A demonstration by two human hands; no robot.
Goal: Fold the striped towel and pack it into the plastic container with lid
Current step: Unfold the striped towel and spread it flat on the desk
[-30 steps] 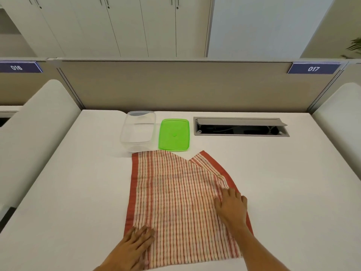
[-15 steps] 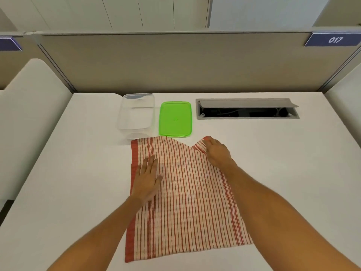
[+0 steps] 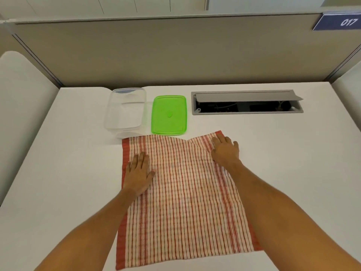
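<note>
The red-and-white striped towel (image 3: 183, 200) lies spread on the white desk, its far right corner creased inward. My left hand (image 3: 139, 172) rests flat on the towel's left part, fingers apart. My right hand (image 3: 225, 149) lies flat on the creased far right corner, palm down. Beyond the towel stands the clear plastic container (image 3: 126, 112), with nothing in it, its near wall touching the towel's far edge. The green lid (image 3: 169, 114) lies flat to the right of the container.
An open cable slot (image 3: 247, 102) with a grey flap is set into the desk (image 3: 293, 163) at the back right. A beige partition (image 3: 175, 51) closes the far edge. White side panels flank the desk on both sides.
Both hands have slid from the towel's near part toward its far edge. The right hand now presses on the far right corner, which lies flatter and wider than before.
</note>
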